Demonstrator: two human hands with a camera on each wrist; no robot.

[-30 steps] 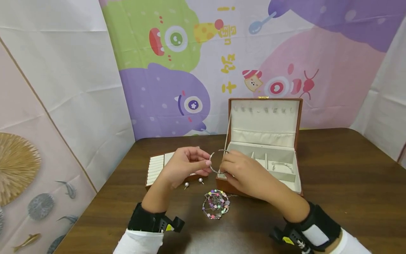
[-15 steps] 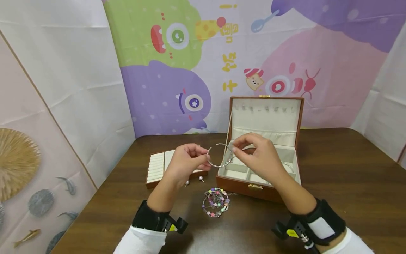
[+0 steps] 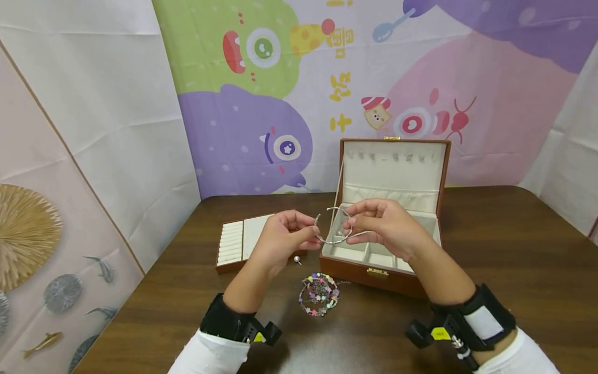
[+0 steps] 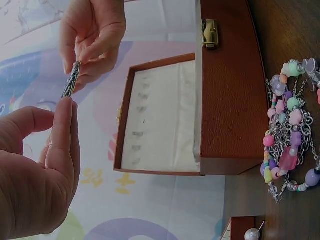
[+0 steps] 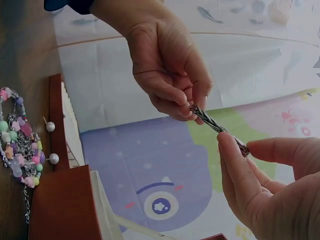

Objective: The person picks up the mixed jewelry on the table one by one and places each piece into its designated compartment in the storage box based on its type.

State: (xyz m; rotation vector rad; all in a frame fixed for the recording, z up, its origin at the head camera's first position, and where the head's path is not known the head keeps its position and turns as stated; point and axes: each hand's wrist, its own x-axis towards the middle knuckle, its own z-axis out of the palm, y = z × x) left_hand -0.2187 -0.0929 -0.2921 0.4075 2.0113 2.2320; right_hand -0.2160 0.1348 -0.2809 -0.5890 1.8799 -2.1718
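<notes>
Both hands pinch one silver cuff bangle point(image 3: 334, 242), which has an opening in its ring. My left hand point(image 3: 282, 236) holds its left side between thumb and fingertips. Opposite it, my right hand point(image 3: 390, 226) pinches the right side, in front of the jewellery box. Seen edge-on in the right wrist view, the bangle point(image 5: 212, 123) has a twisted, rope-like surface. The brown jewellery box point(image 3: 397, 280) stands with its lid point(image 3: 394, 169) raised and pale compartments inside; the right hand and forearm hide part of them.
Colourful beaded bracelets point(image 4: 287, 159) lie in a heap with silver chain before the box. Two pearl earrings, one pearl point(image 5: 50, 127) and another pearl point(image 5: 53, 159), lie near the ring-roll tray point(image 3: 252, 231) left of the box. A printed cloth point(image 3: 243, 135) hangs behind the table.
My right hand has lifted off the bangle's lower edge, turned, and now pinches its right side with the fingers pointing left. The bangle and my left hand have shifted slightly right and up.
</notes>
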